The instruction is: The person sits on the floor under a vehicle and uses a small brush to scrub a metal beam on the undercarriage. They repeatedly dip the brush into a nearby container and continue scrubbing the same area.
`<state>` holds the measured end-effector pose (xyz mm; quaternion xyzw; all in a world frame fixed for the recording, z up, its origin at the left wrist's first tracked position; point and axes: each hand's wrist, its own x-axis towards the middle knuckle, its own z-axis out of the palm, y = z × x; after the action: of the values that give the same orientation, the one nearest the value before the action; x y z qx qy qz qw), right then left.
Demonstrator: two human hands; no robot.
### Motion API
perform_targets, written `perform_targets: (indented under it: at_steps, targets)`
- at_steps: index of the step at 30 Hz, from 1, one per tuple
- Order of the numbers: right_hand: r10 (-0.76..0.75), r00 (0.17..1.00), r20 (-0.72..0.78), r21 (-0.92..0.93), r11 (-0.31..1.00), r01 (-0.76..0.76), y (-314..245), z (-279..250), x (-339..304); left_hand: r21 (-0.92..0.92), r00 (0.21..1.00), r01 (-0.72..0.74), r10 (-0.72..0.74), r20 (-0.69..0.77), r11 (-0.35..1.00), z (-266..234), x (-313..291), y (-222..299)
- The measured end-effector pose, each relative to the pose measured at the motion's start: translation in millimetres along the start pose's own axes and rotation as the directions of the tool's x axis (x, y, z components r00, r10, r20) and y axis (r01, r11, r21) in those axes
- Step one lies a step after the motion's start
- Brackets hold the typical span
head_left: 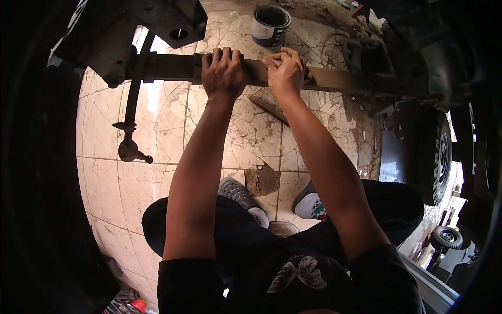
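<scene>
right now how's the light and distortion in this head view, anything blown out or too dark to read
Head view: sunlight blows out the cracked floor tiles at upper left; the rim falls into near-black, hiding the vehicle parts there; fisheye bends the long metal bar and the tile joints; the left hand and right hand on the bar are lit and sharp; the paint can is clear.

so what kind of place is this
Probably a vehicle repair yard or workshop: both hands, left and right, grip a long metal bar under a vehicle, beside a knobbly tyre and a paint tin.
</scene>
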<state>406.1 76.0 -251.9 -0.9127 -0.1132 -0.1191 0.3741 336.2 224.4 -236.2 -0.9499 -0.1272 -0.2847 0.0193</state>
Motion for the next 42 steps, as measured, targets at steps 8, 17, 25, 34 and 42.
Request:
perform_targets:
  at_steps: [8, 17, 25, 34, 42]
  targets:
    - [-0.021, 0.999, 0.025, -0.071, 0.997, 0.022, -14.8, -14.0, -15.7, -0.009, 0.998, -0.005, 0.005, -0.069, 1.0, 3.4, -3.2, -6.8]
    - [-0.011, 0.998, 0.055, -0.066, 0.998, 0.015, -11.7, -18.5, -34.0, -0.017, 0.999, 0.007, -0.008, -0.043, 1.0, 1.2, -5.7, -9.7]
    - [-0.035, 0.999, 0.016, -0.122, 0.992, 0.037, -6.2, -9.4, -17.1, -0.049, 0.993, -0.016, 0.01, -0.119, 0.999, 6.9, -7.5, -6.7]
    - [-0.056, 0.998, -0.043, -0.017, 0.998, 0.056, -3.1, 4.2, 0.5, -0.043, 0.989, -0.036, 0.03, -0.147, 0.998, 5.4, -2.7, -3.2]
    - [-0.023, 1.0, -0.01, -0.042, 0.999, 0.023, -5.8, -5.0, -14.5, -0.015, 0.991, -0.039, 0.036, -0.126, 0.999, 6.8, -5.6, -8.1]
